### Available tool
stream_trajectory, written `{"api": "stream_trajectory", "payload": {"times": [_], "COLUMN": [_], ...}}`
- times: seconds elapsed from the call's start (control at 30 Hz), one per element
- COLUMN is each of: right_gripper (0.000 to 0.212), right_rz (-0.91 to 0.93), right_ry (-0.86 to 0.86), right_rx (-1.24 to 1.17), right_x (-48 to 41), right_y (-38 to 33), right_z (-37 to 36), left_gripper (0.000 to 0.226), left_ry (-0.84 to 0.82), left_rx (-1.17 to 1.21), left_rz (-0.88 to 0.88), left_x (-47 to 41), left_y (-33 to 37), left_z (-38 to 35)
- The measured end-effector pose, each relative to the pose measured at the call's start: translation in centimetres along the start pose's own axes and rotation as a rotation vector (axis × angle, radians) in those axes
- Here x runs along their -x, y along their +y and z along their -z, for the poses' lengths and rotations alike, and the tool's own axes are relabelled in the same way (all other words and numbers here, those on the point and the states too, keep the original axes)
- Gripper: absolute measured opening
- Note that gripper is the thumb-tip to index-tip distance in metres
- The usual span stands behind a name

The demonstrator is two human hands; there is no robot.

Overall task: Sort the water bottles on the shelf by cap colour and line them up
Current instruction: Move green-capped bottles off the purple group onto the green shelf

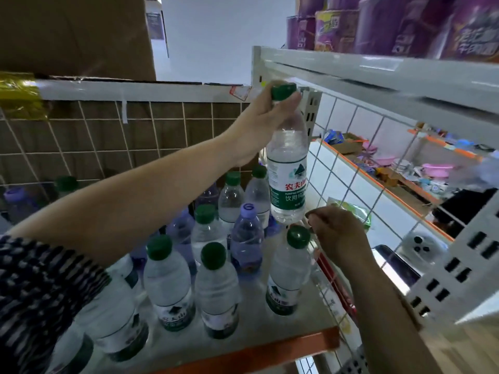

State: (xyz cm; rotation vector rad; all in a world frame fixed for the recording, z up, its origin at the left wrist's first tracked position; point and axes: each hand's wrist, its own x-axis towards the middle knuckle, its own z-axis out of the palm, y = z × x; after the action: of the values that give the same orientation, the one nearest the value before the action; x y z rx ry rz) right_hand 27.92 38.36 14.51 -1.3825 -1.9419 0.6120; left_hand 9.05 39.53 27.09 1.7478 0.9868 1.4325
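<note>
My left hand grips a clear green-capped water bottle by its neck and cap and holds it upright in the air above the shelf. My right hand hovers with curled fingers beside the right wire mesh, close to the cap of a green-capped bottle standing at the right. Nothing shows inside that hand. Several green-capped bottles stand in front, mixed with purple-capped, purple-tinted bottles in the middle and at the back.
White wire mesh walls the shelf on the right, and a brown-backed mesh closes the back. Overhead is an upper shelf with purple packs. A cardboard box sits up left. The shelf's orange front edge is near me.
</note>
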Motion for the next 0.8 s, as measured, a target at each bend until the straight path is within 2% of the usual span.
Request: {"api": "stream_trajectory", "payload": {"times": [0.13, 0.3, 0.47, 0.6, 0.8], "right_gripper": [0.02, 0.018, 0.021, 0.02, 0.021], "right_rz": [-0.049, -0.096, -0.07, -0.058, -0.042], "right_ry": [0.074, 0.065, 0.04, 0.02, 0.023], "right_rx": [-0.099, -0.165, -0.08, -0.062, -0.081], "right_x": [0.5, 0.9, 1.3, 1.3, 1.2], "right_y": [0.4, 0.9, 1.3, 1.3, 1.3], "right_z": [0.1, 0.0, -0.3, -0.4, -0.3], "left_gripper": [0.018, 0.034, 0.032, 0.029, 0.029], "left_ry": [-0.046, -0.123, -0.318, -0.455, -0.468], "left_rx": [-0.082, -0.502, -0.921, -1.03, -1.024], "left_rz": [0.061, 0.17, 0.113, 0.196, 0.175], "left_x": [-0.1, 0.1, 0.2, 0.0, -0.3], "left_y": [-1.8, -4.1, -6.8, -8.7, -9.3], "left_z": [-1.4, -1.8, -1.2, -1.1, -0.9]}}
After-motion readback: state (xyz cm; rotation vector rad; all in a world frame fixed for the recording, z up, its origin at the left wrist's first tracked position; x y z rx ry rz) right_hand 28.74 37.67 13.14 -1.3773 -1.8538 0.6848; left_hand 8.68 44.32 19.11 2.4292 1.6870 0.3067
